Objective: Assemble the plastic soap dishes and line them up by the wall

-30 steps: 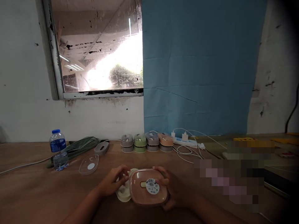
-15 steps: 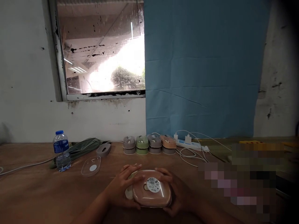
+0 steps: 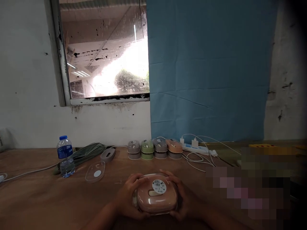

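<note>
Close in front of me, a pink oval box [image 3: 145, 202] under a clear lid sits between both hands. Its top has a slot and a round white sticker [image 3: 159, 187] with print. My left hand [image 3: 129, 198] is wrapped round the box's left end, and my right hand [image 3: 184, 196] round its right end. Parts of the fingers are hidden under the sides. Farther left lie a loose clear oval lid [image 3: 90, 172] with a white sticker and a grey oval cover [image 3: 108, 155] with a slot.
Several two-tier oval boxes [image 3: 147, 150] stand in a row by the wall. Right of them are a power strip [image 3: 196, 148] and white cables. A water bottle [image 3: 65, 156] and dark green cloth [image 3: 88, 153] are at the left. The right side is blurred out.
My left fingers have drawn back from the lid's top, uncovering the slot. Both hands still hold the box. The view has shifted slightly.
</note>
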Demonstrator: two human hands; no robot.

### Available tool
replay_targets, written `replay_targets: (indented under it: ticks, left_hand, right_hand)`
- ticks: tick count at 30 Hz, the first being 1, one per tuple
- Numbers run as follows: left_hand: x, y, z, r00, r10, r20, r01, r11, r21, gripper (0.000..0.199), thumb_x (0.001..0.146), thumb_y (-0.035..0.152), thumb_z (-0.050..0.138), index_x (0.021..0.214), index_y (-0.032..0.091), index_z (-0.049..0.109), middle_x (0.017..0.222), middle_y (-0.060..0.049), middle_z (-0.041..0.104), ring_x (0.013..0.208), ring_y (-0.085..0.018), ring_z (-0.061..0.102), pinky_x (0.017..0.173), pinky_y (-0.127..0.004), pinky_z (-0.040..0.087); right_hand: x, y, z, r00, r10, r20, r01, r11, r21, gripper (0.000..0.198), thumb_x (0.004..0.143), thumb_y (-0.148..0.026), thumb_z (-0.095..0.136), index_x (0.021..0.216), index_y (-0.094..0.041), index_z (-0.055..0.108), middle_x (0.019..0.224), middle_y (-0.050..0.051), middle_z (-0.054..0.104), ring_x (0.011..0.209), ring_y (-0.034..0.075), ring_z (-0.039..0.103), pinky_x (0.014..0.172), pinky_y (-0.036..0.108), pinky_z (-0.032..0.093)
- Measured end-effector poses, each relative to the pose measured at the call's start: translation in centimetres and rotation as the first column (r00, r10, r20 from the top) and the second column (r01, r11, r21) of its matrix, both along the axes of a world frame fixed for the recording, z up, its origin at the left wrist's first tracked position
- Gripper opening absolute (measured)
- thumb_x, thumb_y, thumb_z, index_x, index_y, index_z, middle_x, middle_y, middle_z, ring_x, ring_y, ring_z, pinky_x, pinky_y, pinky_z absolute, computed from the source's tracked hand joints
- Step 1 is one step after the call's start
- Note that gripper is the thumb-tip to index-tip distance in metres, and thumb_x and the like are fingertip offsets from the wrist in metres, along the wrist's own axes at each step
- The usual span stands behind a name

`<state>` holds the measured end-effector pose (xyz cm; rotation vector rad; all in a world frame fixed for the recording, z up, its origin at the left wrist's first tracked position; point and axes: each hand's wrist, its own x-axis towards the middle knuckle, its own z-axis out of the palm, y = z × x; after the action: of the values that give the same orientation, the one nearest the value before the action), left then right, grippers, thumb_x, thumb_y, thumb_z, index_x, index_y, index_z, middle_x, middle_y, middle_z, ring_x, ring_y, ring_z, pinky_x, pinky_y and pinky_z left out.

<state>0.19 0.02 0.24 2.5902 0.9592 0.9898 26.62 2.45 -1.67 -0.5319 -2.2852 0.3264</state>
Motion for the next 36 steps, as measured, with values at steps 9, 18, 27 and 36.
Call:
replay_targets:
  ticks: [9, 18, 27, 36]
  left_hand:
    - [-0.6, 0.8, 0.8, 0.969, 0.228, 0.095, -0.239, 0.964, 0.118, 0.078, 0.052, 0.040, 0.069, 0.123, 0.024, 0.041, 0.119, -0.010, 0.045, 0.110, -0.030, 0.044, 0.094, -0.041, 0.038]
    - [-4.7, 4.8, -0.2, 0.546, 0.814, 0.198, -0.750, 0.580, -0.317, 0.061, 0.064, 0.044, 0.060, 0.117, 0.019, 0.043, 0.108, -0.010, 0.051, 0.102, -0.026, 0.051, 0.088, -0.037, 0.040]
    - [-4.2, 5.4, -1.3, 0.444, 0.894, -0.062, -0.878, 0.421, -0.227, 0.071, 0.067, 0.049, 0.053, 0.124, 0.016, 0.028, 0.120, -0.017, 0.039, 0.117, -0.034, 0.037, 0.095, -0.046, 0.028]
    - [-3.8, 6.6, -2.5, 0.400, 0.909, -0.117, -0.915, 0.403, -0.001, 0.051, 0.075, 0.034, 0.046, 0.118, 0.009, 0.034, 0.127, -0.020, 0.031, 0.122, -0.032, 0.030, 0.098, -0.040, 0.024]
  right_hand:
    - [-0.1, 0.0, 0.4, 0.987, -0.135, 0.084, 0.155, 0.936, -0.316, 0.098, 0.069, -0.036, 0.063, 0.138, -0.022, -0.006, 0.145, 0.012, 0.009, 0.131, 0.026, 0.017, 0.106, 0.046, 0.020]
    - [0.1, -0.5, 1.9, 0.968, -0.097, 0.233, 0.158, 0.953, -0.260, 0.066, 0.069, -0.028, 0.060, 0.130, -0.029, 0.035, 0.134, 0.004, 0.038, 0.124, 0.025, 0.033, 0.103, 0.043, 0.027]
    - [-0.4, -0.9, 2.4, 0.950, -0.019, 0.313, 0.104, 0.961, -0.256, 0.048, 0.069, -0.024, 0.059, 0.116, -0.028, 0.051, 0.123, 0.003, 0.046, 0.113, 0.024, 0.044, 0.097, 0.037, 0.035]
    - [-0.4, -0.9, 2.4, 0.954, -0.024, 0.299, 0.098, 0.967, -0.234, 0.044, 0.069, -0.022, 0.058, 0.112, -0.023, 0.050, 0.113, 0.004, 0.052, 0.105, 0.020, 0.048, 0.093, 0.032, 0.037]
